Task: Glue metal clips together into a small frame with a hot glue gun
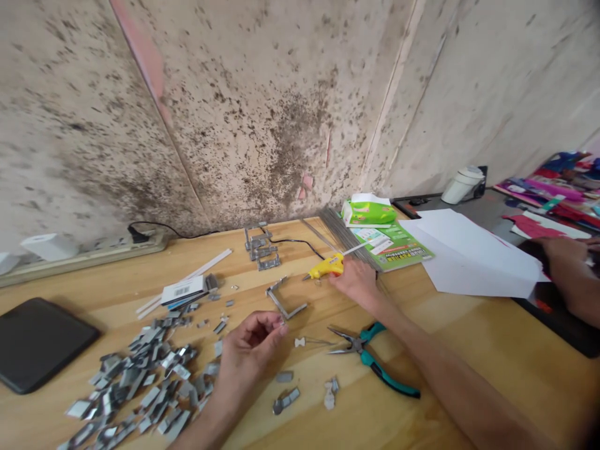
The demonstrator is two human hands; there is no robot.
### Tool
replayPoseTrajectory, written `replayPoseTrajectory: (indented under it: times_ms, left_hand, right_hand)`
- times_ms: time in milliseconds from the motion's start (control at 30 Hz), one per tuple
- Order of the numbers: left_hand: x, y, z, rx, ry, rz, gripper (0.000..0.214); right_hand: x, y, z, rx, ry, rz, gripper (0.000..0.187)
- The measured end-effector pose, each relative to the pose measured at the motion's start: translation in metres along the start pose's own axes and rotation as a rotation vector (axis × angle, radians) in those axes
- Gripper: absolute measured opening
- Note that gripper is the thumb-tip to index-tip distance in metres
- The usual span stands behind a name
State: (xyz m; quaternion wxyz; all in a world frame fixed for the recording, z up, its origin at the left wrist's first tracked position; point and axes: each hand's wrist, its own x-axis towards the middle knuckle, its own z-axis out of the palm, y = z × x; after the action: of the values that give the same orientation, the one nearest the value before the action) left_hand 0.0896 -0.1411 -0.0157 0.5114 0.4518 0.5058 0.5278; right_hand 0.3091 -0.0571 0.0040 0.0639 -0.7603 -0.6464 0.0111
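Along the back of the workplace, a stained wall (262,75) rises behind a wood table (450,350). White sheets (473,250) lie at R; another person's hand (569,253) is just beyond, at the R edge. Metal pile (154,375) occupies front L, loose and unsorted; black pad (44,344) is flat, far L. Pliers (359,345) lie with jaws parted, handles toward front R, below the R forearm, unused at pres.

R hand (359,282) is wrapped round the handle of the glue gun (325,267), nozzle pointing L; whether gun's wt. is on the table, cannot tell. L hand (248,350) has thumb and fingertips pinched on a tiny item (282,323), too small to ID.

Step in hand, judged from the above: gluing of small metal parts, R hand on the tool, L hand on the part. Main workpiece, approx., is the bent frame (277,303), open-sided, on the table just beyond L fingertips and below the nozzle; neither hand appears to grip it. Joined pieces (262,250) lie farther back, nr. the gun's cord (300,242).

Next move, in insp.'s view, calls for a steady L pinch, controlled nozzle and fingers clear of hot tip. Frame is unsupported, so prob. shifts if nudged. Smallest items noted: bow-shaped bit (300,342) w/ thin wires, L of pliers' tips, and scattered offcuts (285,377) nr. front.
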Motion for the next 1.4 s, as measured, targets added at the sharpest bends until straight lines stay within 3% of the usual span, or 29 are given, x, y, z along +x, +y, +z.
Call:
replayPoseTrajectory:
  times_ms: [233,467,833,1000,1167,1400]
  left_hand:
    - [-0.002,0.000,-0.003,0.150,-0.001,0.083,0.019]
    - [-0.013,0.001,-0.003,0.555,-0.246,0.343,0.010]
    - [-0.021,-0.002,-0.001,0.788,-0.589,0.553,0.019]
    - [-0.020,-0.003,-0.002,0.911,-0.608,0.632,0.020]
    - [-0.022,-0.001,-0.001,0.952,-0.628,0.625,0.020]
    - [-0.021,-0.001,0.001,0.750,-0.565,0.508,0.018]
  right_hand:
    - [0.007,0.018,-0.004,0.101,0.027,0.058,0.040]
    - [0.003,0.022,0.001,0.107,0.083,-0.063,0.037]
    - [0.002,0.021,0.004,0.117,0.052,-0.081,0.039]
    - [0.002,0.021,0.004,0.114,0.069,-0.085,0.041]
    - [0.002,0.021,0.003,0.118,0.088,-0.090,0.040]
    - [0.004,0.022,0.001,0.201,0.087,-0.069,0.034]
